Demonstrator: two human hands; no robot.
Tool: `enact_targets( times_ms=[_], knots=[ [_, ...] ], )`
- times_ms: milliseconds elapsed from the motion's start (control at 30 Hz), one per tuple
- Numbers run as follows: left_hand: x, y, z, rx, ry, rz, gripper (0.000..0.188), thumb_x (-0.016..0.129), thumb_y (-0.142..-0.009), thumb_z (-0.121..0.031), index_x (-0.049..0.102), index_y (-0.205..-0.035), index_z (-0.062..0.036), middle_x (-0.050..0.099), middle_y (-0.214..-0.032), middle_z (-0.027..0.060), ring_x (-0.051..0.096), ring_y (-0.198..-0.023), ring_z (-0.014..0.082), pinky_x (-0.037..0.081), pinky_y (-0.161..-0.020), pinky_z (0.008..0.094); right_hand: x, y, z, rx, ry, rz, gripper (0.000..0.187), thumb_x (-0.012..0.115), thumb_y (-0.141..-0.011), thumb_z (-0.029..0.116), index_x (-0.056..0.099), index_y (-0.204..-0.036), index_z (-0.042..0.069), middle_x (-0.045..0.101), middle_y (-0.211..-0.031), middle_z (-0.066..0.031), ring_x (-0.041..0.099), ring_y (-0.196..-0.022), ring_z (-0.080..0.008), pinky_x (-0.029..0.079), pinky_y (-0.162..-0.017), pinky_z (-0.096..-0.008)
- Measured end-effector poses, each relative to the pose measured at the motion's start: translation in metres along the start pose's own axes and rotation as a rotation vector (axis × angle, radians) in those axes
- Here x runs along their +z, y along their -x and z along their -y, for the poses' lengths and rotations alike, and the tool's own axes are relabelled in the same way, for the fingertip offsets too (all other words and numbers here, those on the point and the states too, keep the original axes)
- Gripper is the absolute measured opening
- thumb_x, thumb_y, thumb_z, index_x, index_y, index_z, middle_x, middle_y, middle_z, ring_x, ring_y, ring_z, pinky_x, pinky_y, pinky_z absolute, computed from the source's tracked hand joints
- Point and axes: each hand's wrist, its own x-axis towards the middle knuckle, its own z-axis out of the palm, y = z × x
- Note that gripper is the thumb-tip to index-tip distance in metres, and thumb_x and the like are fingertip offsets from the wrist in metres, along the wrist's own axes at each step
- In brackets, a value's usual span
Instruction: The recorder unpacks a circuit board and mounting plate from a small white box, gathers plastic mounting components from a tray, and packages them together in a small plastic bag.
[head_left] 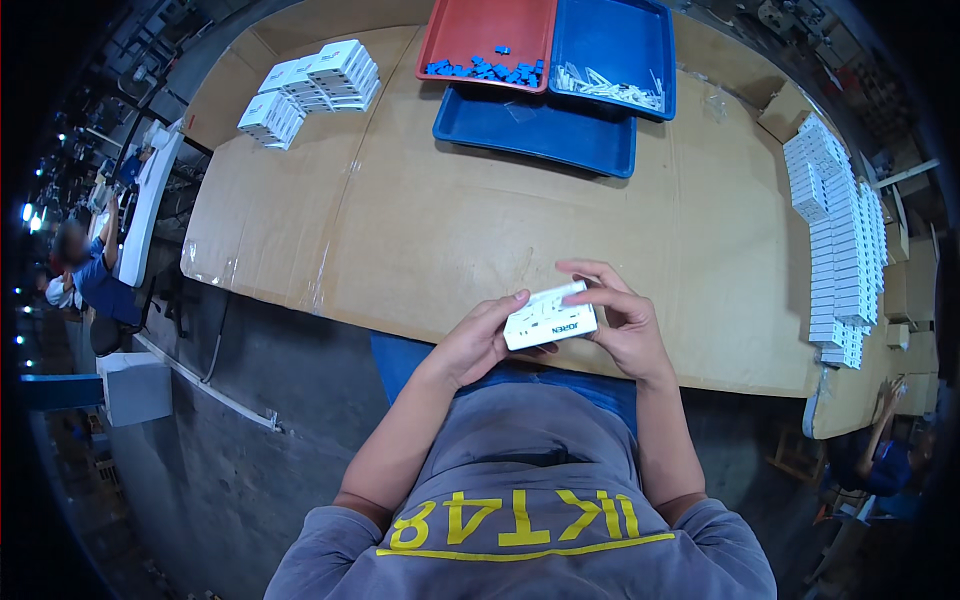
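Note:
A small white flat box (pixel 548 322) with dark print on its edge is held over the near edge of the table, in front of my body. My left hand (pixel 477 338) grips its left end, with the thumb along the top and the fingers underneath. At the other end, my right hand (pixel 632 330) has bent fingers on the box's right side, with one fingertip over its upper face. The undersides of the box and part of the left fingers are hidden.
Stacked white boxes (pixel 322 82) stand far left; a long row of white stacks (pixel 845 250) lines the right edge. At the back are a red tray (pixel 490 35) of blue pieces, a blue tray (pixel 615 40) of white sticks and a lower blue tray (pixel 530 140). People work at both sides.

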Motion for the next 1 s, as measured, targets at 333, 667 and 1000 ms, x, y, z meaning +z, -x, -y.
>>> enact_targets(
  times_ms=[333, 667, 1000],
  knots=[
    [0.015, -0.020, 0.023, 0.554, -0.268, -0.322, 0.040, 0.072, -0.098, -0.001, 0.057, -0.135, 0.0047, 0.067, -0.131, 0.0147, 0.067, -0.120, 0.0182, 0.058, -0.101, 0.0329, 0.024, 0.012, -0.010, 0.408, -0.065, -0.356, 0.077, 0.081, -0.094, 0.015, 0.041, -0.156, -0.004, 0.062, -0.140, -0.0174, 0.063, -0.128, -0.0238, 0.054, -0.105, -0.0397],
    [0.021, -0.014, 0.020, 0.763, -0.963, -0.188, 0.066, 0.077, -0.083, 0.004, 0.055, -0.145, -0.0024, 0.063, -0.141, 0.0131, 0.062, -0.132, 0.0251, 0.048, -0.113, 0.0390, 0.019, 0.002, 0.012, -0.054, 0.235, -0.358, 0.101, 0.082, -0.070, 0.002, 0.034, -0.159, 0.005, 0.039, -0.160, -0.0197, 0.041, -0.151, -0.0368, 0.039, -0.124, -0.0511],
    [-0.007, -0.024, 0.052, 0.676, -1.098, -0.308, 0.040, 0.069, -0.091, 0.003, 0.066, -0.131, -0.0020, 0.064, -0.123, 0.0103, 0.064, -0.106, 0.0180, 0.052, -0.090, 0.0296, -0.030, 0.027, -0.009, 0.172, 0.170, -0.518, 0.101, 0.085, -0.084, 0.015, 0.027, -0.166, 0.009, 0.045, -0.155, -0.0189, 0.053, -0.138, -0.0307, 0.048, -0.113, -0.0463]
  ],
)
